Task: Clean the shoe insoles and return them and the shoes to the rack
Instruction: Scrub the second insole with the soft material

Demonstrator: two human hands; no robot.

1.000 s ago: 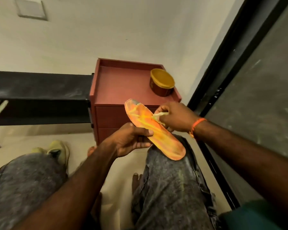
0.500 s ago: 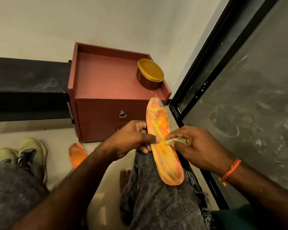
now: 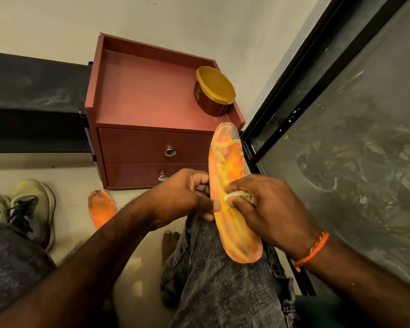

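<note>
I am holding the orange-and-yellow insole (image 3: 227,185) upright over my right knee, my left hand (image 3: 185,197) pinching its left edge while my right hand (image 3: 265,209) is pinching a small pale cloth (image 3: 237,195) against its middle. Since half a second ago the cloth is sitting about the same spot. Left of my left hand, the second insole (image 3: 102,207) is lying on the floor beside the shoes (image 3: 31,207). Beyond my hands, a gold-lidded tub (image 3: 214,94) is standing on the red drawer unit (image 3: 147,100); its label is unreadable.
</note>
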